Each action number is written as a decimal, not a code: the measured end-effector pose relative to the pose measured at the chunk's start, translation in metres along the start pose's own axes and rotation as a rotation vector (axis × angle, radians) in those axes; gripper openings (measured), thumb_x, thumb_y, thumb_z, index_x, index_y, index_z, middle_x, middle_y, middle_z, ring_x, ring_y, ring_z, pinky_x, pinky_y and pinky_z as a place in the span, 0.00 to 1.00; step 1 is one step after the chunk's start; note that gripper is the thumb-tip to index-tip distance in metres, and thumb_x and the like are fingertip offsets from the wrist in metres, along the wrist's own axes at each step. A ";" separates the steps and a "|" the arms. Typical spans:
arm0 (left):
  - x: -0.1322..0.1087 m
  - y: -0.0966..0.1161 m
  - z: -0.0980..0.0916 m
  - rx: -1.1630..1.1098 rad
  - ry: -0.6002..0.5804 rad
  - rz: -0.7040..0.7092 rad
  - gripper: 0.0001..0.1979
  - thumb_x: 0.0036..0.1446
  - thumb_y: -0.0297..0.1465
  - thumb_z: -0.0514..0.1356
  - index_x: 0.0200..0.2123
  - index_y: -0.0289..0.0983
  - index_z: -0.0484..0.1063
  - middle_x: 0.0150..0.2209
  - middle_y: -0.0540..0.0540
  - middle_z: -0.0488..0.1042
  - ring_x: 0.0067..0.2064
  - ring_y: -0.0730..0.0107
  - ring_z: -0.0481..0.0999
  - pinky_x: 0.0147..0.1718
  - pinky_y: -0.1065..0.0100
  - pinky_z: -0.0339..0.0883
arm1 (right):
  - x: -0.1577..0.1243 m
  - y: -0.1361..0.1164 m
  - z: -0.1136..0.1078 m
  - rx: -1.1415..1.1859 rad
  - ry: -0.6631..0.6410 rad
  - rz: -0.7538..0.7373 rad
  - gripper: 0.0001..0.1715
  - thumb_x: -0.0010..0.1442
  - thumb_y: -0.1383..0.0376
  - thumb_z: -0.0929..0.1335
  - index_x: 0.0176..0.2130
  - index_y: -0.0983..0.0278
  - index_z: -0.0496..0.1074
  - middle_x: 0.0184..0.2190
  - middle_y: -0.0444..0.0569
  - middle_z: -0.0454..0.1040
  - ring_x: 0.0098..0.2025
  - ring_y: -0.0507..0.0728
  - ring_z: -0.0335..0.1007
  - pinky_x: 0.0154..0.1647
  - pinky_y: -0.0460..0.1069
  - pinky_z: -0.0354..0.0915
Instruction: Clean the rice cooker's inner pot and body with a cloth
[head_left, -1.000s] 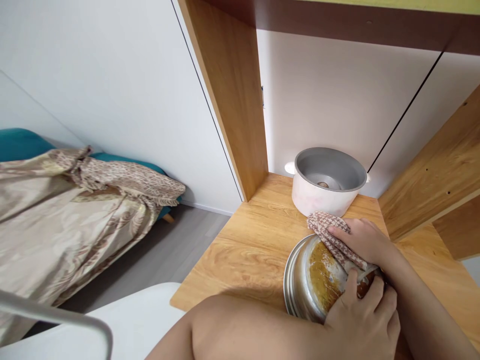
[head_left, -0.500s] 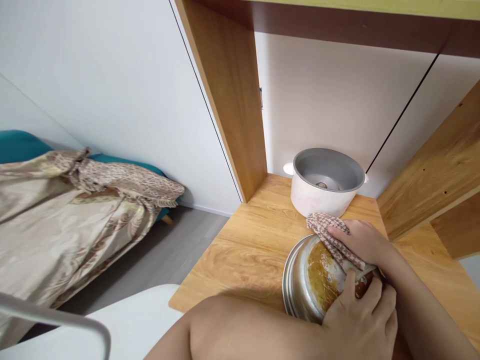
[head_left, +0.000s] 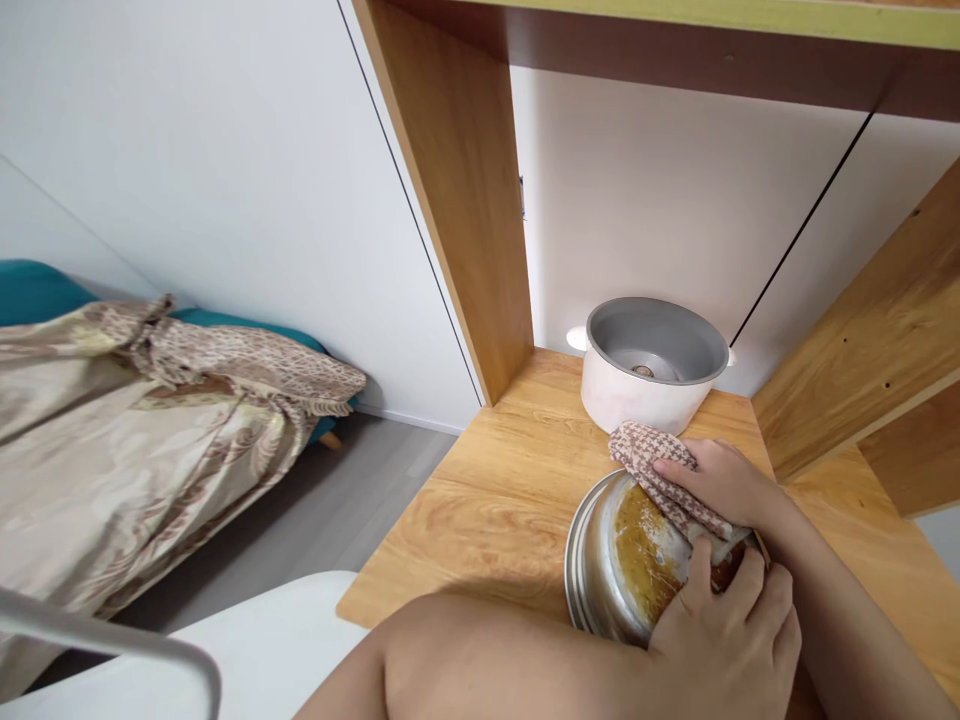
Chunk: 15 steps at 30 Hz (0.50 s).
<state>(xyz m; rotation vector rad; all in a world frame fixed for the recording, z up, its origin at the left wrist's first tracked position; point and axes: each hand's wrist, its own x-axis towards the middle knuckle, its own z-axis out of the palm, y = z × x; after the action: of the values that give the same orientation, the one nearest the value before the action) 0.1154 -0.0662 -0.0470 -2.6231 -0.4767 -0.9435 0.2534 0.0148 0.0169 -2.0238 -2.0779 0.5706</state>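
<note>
A metal pot (head_left: 600, 570) with a scorched, yellow-brown bottom is tipped over on the wooden desk, its ringed rim facing left. My right hand (head_left: 716, 480) is closed on a folded brown-and-white checked cloth (head_left: 651, 455), pressing it against the pot's upper side. My left hand (head_left: 727, 635) grips the pot from the near side, fingers bent over its bottom; one fingertip touches the cloth's lower end. Just behind the cloth stands a white pot (head_left: 637, 395) with a grey inside, upright, with small white side handles.
The wooden desktop (head_left: 480, 510) runs between upright wooden panels (head_left: 465, 200) under a shelf (head_left: 675, 60). A white chair (head_left: 285, 640) is at the lower left. Beyond it, a couch with a patterned cover (head_left: 187, 450) stands by the wall.
The cloth's far end has shifted slightly left in my right hand. My left hand has edged slightly right, and the pot stays in nearly the same spot.
</note>
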 end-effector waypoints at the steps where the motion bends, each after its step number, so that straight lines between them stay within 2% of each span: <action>1: 0.000 -0.001 -0.001 0.011 -0.001 0.008 0.15 0.69 0.33 0.55 0.49 0.43 0.82 0.58 0.45 0.76 0.58 0.54 0.67 0.53 0.48 0.62 | 0.000 0.000 0.000 0.031 -0.007 -0.033 0.26 0.69 0.44 0.62 0.44 0.59 0.78 0.43 0.51 0.83 0.46 0.62 0.77 0.44 0.51 0.63; 3: 0.000 -0.002 -0.004 0.035 -0.003 0.023 0.16 0.70 0.34 0.54 0.52 0.43 0.81 0.61 0.45 0.74 0.62 0.52 0.65 0.55 0.48 0.61 | 0.000 0.000 -0.001 0.021 -0.007 -0.038 0.27 0.70 0.45 0.61 0.43 0.59 0.79 0.43 0.51 0.83 0.45 0.62 0.77 0.44 0.51 0.62; 8: -0.001 -0.003 -0.005 0.073 -0.005 0.035 0.19 0.71 0.34 0.52 0.58 0.42 0.77 0.63 0.43 0.72 0.65 0.50 0.62 0.58 0.46 0.58 | 0.000 -0.005 -0.002 -0.141 0.016 0.157 0.36 0.69 0.39 0.58 0.34 0.62 0.78 0.36 0.59 0.82 0.41 0.65 0.77 0.38 0.53 0.61; 13: 0.001 -0.004 -0.005 0.032 0.010 0.048 0.18 0.69 0.33 0.54 0.54 0.39 0.79 0.56 0.42 0.76 0.56 0.56 0.69 0.55 0.51 0.59 | 0.000 -0.001 -0.001 -0.036 0.004 0.015 0.32 0.70 0.42 0.58 0.35 0.61 0.77 0.37 0.54 0.83 0.40 0.62 0.77 0.39 0.51 0.61; 15: 0.001 -0.004 -0.005 0.023 0.009 0.051 0.17 0.69 0.33 0.54 0.52 0.39 0.80 0.53 0.42 0.78 0.54 0.57 0.70 0.53 0.52 0.59 | 0.001 -0.001 0.000 -0.057 0.006 0.027 0.33 0.70 0.42 0.58 0.34 0.60 0.77 0.36 0.54 0.83 0.40 0.62 0.77 0.39 0.51 0.61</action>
<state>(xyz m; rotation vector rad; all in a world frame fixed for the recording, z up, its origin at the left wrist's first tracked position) 0.1118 -0.0647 -0.0419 -2.5966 -0.4142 -0.9277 0.2525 0.0155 0.0175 -2.0855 -2.0896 0.5146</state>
